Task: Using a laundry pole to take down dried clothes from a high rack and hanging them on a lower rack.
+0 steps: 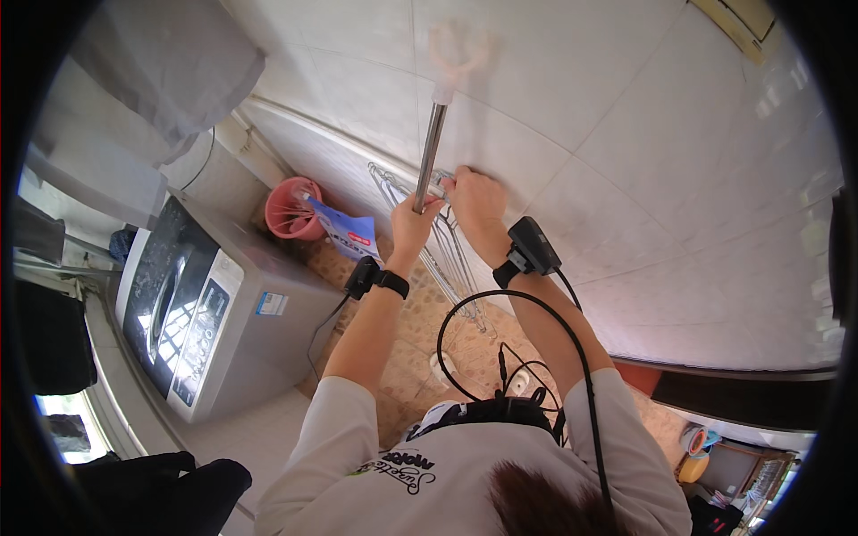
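My left hand (411, 224) is closed around a metal pole (431, 151) near its lower visible part. The pole points up along the tiled wall and ends in a pale forked plastic head (456, 57). My right hand (477, 197) is just to the right, by the wall, with its fingers at the tops of several metal wire clothes hangers (456, 251). These hang down against the wall between my forearms. Whether the right fingers grip a hanger hook or the rail behind it, I cannot tell. More hanger hooks (379, 175) show left of the pole.
A top-loading washing machine (251, 335) stands at the left. Beyond it are a pink bucket (293, 208) and a blue-and-white plastic bag (345, 231). Pale cloth (167, 60) hangs at the upper left, dark clothes (161, 496) at the lower left. A black cable (583, 355) loops by my right arm.
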### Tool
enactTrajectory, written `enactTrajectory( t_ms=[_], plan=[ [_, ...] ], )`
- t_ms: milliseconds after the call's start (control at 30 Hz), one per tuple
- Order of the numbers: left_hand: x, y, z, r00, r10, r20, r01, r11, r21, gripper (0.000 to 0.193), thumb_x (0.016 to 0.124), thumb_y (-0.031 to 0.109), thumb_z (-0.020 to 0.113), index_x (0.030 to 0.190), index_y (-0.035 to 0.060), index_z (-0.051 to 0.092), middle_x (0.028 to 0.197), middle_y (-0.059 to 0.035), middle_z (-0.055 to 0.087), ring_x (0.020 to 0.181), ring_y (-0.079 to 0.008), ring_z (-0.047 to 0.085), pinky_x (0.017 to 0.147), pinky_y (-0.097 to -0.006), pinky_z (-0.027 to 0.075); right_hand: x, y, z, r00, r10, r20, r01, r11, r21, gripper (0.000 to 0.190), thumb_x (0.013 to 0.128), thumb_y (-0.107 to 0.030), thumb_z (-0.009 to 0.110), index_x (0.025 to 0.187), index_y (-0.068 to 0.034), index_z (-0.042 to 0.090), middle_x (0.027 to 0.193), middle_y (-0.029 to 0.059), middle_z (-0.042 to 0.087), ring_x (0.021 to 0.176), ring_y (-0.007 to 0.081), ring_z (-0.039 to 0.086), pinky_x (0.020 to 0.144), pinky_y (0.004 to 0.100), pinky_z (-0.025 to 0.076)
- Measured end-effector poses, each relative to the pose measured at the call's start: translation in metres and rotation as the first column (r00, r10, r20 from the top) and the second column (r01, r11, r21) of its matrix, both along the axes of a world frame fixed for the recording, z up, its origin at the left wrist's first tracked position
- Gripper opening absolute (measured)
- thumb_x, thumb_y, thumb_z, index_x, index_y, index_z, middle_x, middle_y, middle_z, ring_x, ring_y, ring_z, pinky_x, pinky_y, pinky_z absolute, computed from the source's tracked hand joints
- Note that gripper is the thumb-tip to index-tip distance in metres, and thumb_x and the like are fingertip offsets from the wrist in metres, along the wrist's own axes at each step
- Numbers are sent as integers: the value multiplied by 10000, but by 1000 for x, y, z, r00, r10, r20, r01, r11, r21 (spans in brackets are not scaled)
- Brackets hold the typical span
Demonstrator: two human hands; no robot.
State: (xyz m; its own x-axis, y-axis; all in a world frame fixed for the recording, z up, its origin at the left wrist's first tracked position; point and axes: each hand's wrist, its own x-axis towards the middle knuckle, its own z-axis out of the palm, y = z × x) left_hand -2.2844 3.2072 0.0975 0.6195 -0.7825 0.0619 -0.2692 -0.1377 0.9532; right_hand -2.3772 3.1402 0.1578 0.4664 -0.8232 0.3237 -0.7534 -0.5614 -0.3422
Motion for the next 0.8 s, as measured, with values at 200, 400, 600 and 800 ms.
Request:
enactTrajectory(
  t_ms=[200,400,600,800],
  plan=[
    [-8,3,1,996,88,-34,-87,996,25,193,708,200,702,789,32,656,549,-40,553,504,-99,465,488,-265,377,2,-5,6,992,29,-121,-32,999,-22,232,759,-271,597,685,-52,585,648,128,610,615,302,606,559,381,480],
    [-4,7,-9,994,97,-43,-99,995,-34,203,715,227,703,830,62,684,530,-14,559,481,-51,427,459,-242,362,10,-4,4,974,13,-226,-23,999,-43,222,769,-252,585,692,-44,585,665,138,611,642,315,605,579,396,478],
    [5,30,-23,992,119,50,-120,993,9,229,745,220,673,891,44,662,622,-76,606,542,-102,508,529,-255,408,19,6,-17,976,178,-125,-190,977,-92,213,778,-244,575,702,-45,582,675,145,609,656,323,601,587,406,472],
    [-5,63,-2,987,159,-18,-160,971,-178,237,820,234,602,890,10,637,612,-55,593,557,-114,530,565,-244,426,-20,11,-4,998,62,28,-64,997,45,193,801,-252,534,789,-72,601,704,137,610,682,308,595,595,412,462]
  ],
)
